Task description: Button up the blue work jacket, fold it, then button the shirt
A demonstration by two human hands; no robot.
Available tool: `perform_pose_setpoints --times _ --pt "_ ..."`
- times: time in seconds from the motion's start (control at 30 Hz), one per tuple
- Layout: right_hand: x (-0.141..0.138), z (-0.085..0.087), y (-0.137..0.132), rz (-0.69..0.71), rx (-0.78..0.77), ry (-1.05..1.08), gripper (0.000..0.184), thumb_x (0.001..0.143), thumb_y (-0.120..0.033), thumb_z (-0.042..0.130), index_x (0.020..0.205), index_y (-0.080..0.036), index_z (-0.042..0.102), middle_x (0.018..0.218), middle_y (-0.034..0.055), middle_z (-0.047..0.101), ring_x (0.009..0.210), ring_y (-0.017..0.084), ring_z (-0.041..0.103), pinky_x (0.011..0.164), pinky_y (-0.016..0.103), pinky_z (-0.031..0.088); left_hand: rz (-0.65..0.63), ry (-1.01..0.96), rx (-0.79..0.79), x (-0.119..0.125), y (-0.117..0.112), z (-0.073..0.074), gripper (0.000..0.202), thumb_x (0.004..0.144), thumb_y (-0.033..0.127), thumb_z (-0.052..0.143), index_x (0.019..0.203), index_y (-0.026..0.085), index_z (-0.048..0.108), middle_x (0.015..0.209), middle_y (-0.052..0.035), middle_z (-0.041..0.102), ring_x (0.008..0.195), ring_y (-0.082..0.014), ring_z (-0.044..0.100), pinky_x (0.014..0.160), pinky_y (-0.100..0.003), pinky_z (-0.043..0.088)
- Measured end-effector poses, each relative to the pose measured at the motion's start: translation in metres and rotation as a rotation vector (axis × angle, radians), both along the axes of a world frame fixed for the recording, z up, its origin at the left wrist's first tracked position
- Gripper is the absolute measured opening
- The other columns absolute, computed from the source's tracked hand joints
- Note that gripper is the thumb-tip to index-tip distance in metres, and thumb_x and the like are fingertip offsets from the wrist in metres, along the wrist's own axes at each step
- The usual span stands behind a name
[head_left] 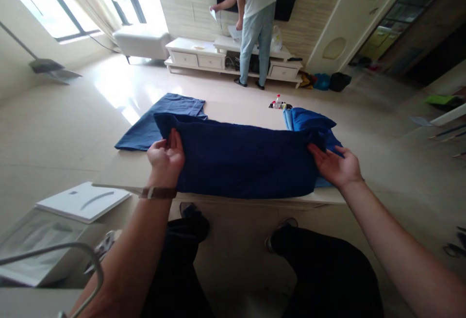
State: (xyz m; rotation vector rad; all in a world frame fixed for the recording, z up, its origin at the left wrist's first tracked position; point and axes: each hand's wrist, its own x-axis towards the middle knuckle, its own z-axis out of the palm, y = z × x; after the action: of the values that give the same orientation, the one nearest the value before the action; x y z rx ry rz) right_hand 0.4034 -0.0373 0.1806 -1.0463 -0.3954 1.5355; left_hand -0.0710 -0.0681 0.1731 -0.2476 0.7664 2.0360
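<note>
Navy cloth [247, 162] — left hand [165, 155] grips edge; right hand [335, 165] fingertips hidden beneath.

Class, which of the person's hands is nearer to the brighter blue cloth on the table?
Right. The right hand lies just beside the brighter blue cloth; the left hand holds the dark blue cloth at its far left end.
</note>
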Motion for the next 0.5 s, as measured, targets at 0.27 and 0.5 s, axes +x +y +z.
perform_pose_setpoints --times 0.27,0.5 --pt "-0.051 -0.074 0.15 0.04 -0.058 -0.328 0.056 0.088 -0.035 0.056 0.142 -0.029 0.043 0.145 0.0124 0.059 0.13 0.023 0.061 0.099 0.041 0.058 -0.391 0.866 -0.069 -0.013 0.111 -0.083 0.065 0.083 0.03 0.055 0.147 0.033 0.046 0.162 -0.0057 0.042 0.153 -0.0255 0.038 0.124 -0.049 0.035" --pt "-0.015 -0.167 0.078 0.276 0.124 -1.289 0.059 0.067 -0.035 0.083 0.121 -0.023 0.062 0.139 0.0154 0.062 0.138 0.035 0.051 0.123 0.051 0.031 -0.867 1.768 -0.902 -0.032 0.046 -0.146 0.084 0.076 0.043 0.074 0.152 0.019 0.048 0.161 -0.0263 0.033 0.15 -0.0498 0.03 0.12 -0.065 0.028"
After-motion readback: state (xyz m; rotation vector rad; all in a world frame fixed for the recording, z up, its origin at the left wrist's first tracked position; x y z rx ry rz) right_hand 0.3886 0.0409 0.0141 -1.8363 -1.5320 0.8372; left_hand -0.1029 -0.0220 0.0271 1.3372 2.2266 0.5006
